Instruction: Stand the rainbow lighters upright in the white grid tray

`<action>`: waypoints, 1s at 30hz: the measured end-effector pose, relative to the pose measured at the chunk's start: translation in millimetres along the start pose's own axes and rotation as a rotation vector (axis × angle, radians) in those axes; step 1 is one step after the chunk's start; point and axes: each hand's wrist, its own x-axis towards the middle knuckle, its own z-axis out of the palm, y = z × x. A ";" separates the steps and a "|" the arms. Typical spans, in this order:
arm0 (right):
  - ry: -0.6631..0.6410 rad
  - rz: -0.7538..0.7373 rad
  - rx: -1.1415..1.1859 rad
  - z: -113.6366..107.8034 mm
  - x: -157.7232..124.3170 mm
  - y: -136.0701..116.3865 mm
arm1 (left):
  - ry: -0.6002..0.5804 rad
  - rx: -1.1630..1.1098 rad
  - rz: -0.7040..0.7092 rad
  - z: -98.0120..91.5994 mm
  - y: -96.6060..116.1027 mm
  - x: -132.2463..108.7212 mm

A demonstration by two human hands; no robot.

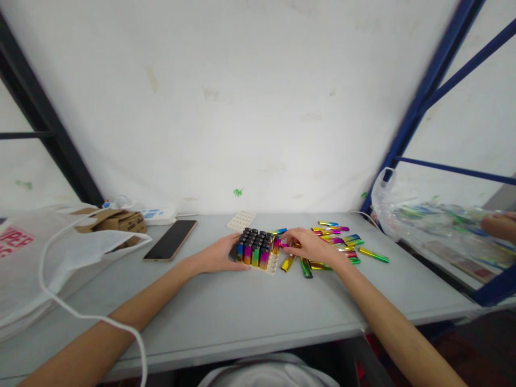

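Rows of shiny multicoloured lighters [255, 252] with black tops stand upright in a white tray with holes [273, 264]. My left hand [220, 253] is closed around the left side of this block, thumb along its front. At the block's right side, my right hand [304, 243] pinches a magenta-and-gold lighter [276, 245] by the tray; the fingertips are partly hidden. Beneath and beyond that hand lies a loose pile of metallic lighters [342, 240] in gold, green, magenta and blue. One green lighter [306, 267] lies just in front of the pile.
Behind the block lies another white holed tray [241, 220]. To the left are a phone [171, 240], a cardboard box [121, 223] and a white plastic bag [24, 263] with a white cable [84, 315]. Another person's hand [500, 226] shows at far right, near clear plastic bags [439, 215].
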 end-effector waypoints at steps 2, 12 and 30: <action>-0.017 0.017 -0.092 4.6 0.9 0.8 | 0.006 0.008 -0.020 1.8 -1.6 0.2; 0.174 0.083 0.079 11.4 8.1 5.8 | 0.022 0.023 0.020 2.0 1.0 0.2; 0.469 0.406 1.094 2.0 12.9 -4.9 | 0.030 0.024 0.024 2.2 0.8 0.6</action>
